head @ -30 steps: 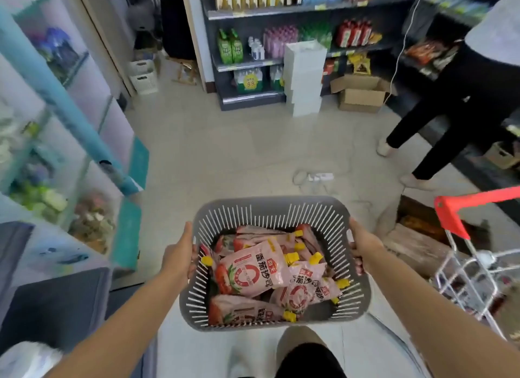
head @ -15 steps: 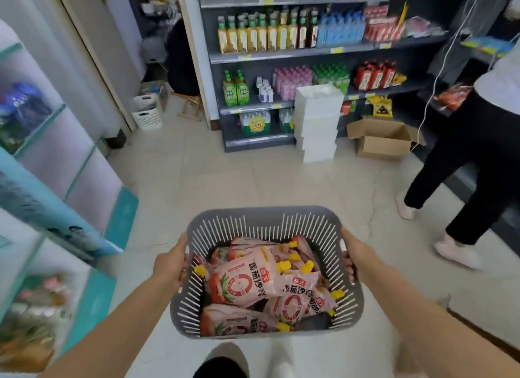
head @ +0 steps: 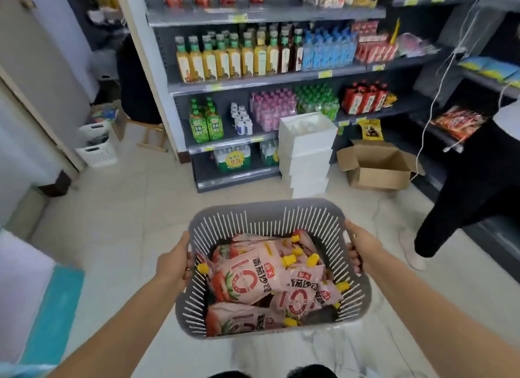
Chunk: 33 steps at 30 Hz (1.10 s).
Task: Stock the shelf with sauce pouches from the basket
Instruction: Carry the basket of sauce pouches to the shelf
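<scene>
Grey slatted plastic basket (head: 281, 208) is being held in the head view, left hand (head: 173, 262) and right hand (head: 363, 246) each curling fingers round a side rim. Pink sauce pouches with yellow caps (head: 253, 279) are lying heaped inside it, well apart from the dark metal shelf (head: 267, 80) ahead. Probably light, floppy and slick, so pinching near the stiffer capped corner is looking safest.

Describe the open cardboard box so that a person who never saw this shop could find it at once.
Look first at the tall grey shelf unit filled with drink bottles, straight ahead. At its foot, on the pale tiled floor, stands a stack of white boxes, and the cardboard box sits just right of that stack. Unlike its white neighbours, it is brown, low and single, with its flaps open.
</scene>
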Each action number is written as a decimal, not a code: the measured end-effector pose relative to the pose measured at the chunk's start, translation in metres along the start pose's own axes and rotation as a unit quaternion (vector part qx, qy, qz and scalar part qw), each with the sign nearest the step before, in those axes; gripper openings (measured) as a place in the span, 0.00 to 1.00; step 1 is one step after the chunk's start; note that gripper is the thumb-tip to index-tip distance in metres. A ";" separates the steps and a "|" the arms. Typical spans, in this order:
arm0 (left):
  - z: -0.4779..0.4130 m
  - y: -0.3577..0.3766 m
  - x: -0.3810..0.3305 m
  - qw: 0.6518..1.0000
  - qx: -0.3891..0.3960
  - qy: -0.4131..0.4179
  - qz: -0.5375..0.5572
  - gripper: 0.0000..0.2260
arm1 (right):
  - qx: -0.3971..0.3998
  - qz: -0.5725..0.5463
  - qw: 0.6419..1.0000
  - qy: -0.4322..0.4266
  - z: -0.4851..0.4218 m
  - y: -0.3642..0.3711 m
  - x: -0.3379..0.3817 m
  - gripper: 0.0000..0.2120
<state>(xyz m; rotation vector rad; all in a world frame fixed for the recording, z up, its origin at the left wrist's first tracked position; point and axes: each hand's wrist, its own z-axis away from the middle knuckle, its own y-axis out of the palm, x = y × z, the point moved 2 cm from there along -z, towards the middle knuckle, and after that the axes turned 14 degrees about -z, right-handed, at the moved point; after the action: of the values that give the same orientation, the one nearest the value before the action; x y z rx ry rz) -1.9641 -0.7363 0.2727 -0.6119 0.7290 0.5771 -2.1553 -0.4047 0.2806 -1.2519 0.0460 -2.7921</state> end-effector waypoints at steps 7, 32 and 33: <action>-0.125 0.065 -0.185 0.998 0.015 0.043 -0.036 0.23 | -0.032 -0.023 0.999 -0.003 -0.098 0.053 0.154 0.28; -0.469 0.392 -0.521 0.980 0.125 0.063 -0.141 0.27 | -0.136 0.019 0.990 -0.015 -0.496 0.100 0.500 0.27; -0.479 0.404 -0.531 0.979 0.127 0.063 -0.146 0.27 | -0.139 0.015 0.990 -0.012 -0.507 0.098 0.507 0.28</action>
<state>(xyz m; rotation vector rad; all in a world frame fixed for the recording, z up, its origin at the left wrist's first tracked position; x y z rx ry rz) -2.7624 -0.9281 0.2632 -0.5078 0.7989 0.1708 -2.8637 -0.5492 0.3143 -1.3262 0.4636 -2.8159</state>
